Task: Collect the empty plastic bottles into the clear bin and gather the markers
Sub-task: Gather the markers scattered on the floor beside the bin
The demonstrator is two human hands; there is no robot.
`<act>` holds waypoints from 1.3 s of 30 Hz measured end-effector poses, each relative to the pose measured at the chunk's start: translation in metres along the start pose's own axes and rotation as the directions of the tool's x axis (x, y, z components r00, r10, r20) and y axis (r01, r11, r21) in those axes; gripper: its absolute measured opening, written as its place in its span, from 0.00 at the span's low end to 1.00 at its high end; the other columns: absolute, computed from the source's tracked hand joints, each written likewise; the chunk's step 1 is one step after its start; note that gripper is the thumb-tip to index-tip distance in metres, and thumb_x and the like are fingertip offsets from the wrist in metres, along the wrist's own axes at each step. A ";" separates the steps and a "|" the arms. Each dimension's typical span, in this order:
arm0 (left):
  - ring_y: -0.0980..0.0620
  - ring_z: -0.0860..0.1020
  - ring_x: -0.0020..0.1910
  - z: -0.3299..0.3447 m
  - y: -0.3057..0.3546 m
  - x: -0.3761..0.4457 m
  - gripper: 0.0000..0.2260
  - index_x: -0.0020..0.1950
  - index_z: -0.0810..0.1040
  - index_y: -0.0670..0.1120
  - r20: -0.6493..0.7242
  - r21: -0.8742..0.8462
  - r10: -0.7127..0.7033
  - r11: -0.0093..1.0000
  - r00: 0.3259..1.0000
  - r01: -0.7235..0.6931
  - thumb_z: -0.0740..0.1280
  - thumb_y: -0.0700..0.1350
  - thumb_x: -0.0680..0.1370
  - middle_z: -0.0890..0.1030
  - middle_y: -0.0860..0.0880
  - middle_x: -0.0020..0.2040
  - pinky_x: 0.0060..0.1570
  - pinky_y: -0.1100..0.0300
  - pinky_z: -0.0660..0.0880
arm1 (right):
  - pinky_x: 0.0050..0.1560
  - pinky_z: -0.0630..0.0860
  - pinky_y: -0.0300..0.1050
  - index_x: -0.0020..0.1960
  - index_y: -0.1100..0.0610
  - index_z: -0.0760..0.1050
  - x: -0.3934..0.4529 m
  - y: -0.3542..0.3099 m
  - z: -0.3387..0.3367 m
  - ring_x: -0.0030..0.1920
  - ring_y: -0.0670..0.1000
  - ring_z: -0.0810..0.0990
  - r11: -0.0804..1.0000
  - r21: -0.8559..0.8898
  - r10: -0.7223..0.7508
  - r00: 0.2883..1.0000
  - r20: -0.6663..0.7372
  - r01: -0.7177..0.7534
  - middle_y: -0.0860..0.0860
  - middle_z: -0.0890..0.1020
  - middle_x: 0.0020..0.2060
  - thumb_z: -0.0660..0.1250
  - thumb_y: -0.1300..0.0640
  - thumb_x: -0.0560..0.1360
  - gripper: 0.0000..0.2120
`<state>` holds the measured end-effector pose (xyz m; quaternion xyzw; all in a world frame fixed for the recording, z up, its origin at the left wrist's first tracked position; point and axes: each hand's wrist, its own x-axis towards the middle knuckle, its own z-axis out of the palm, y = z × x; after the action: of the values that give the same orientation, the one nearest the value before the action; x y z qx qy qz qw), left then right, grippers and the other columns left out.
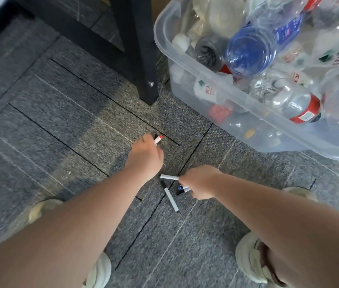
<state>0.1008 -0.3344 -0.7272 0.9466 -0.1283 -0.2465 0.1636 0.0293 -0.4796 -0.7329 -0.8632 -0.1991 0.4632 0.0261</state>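
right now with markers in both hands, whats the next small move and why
Probably lower the left hand to the black-capped marker lying loose on the carpet between the hands; the right hand already grips several, and the bottles sit in the clear bin.

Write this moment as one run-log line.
left hand: holds red-capped marker | right hand: grips markers | loose marker: on carpet | clear bin: holds bottles

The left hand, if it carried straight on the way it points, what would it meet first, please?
Probably only bare carpet at first; further along that line stands the black furniture leg. The left hand holds a red-capped marker. Depth is unclear.
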 end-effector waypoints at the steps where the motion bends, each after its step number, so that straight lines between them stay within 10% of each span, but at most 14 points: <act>1: 0.56 0.67 0.31 -0.002 0.001 -0.005 0.11 0.61 0.67 0.38 -0.004 -0.030 -0.010 0.999 1.000 0.010 0.56 0.44 0.82 0.70 0.49 0.39 0.26 0.67 0.59 | 0.31 0.69 0.39 0.56 0.58 0.73 0.001 -0.002 0.003 0.32 0.48 0.70 1.000 -0.017 -0.001 1.000 -0.002 0.001 0.49 0.72 0.34 0.63 0.63 0.77 0.08; 16: 0.53 0.67 0.27 0.058 0.011 -0.058 0.11 0.63 0.63 0.39 0.334 -0.272 -0.427 0.809 0.840 0.520 0.56 0.41 0.83 0.70 0.47 0.34 0.23 0.60 0.61 | 0.30 0.70 0.39 0.50 0.56 0.70 -0.009 0.018 -0.025 0.35 0.48 0.76 0.961 0.260 0.185 0.925 -0.333 -0.098 0.47 0.73 0.34 0.61 0.53 0.79 0.06; 23: 0.47 0.78 0.37 0.076 0.009 -0.062 0.14 0.60 0.68 0.38 0.327 -0.117 -0.477 0.836 0.816 0.536 0.64 0.44 0.79 0.76 0.46 0.42 0.27 0.59 0.70 | 0.33 0.73 0.44 0.49 0.55 0.68 -0.004 0.011 -0.019 0.36 0.52 0.77 0.946 0.304 0.228 0.892 -0.389 -0.109 0.46 0.71 0.32 0.59 0.51 0.81 0.07; 39: 0.56 0.63 0.28 0.008 -0.014 -0.045 0.12 0.55 0.70 0.36 -0.132 -0.156 -0.250 0.961 0.959 0.229 0.58 0.46 0.82 0.72 0.43 0.41 0.25 0.63 0.55 | 0.25 0.68 0.39 0.53 0.55 0.74 0.016 -0.018 -0.004 0.31 0.47 0.74 0.884 0.400 0.339 0.920 -0.197 -0.241 0.47 0.75 0.34 0.64 0.60 0.76 0.06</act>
<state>0.0613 -0.3089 -0.7198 0.9572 0.0175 -0.2010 0.2074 0.0350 -0.4565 -0.7393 -0.9163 0.0290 0.3729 0.1433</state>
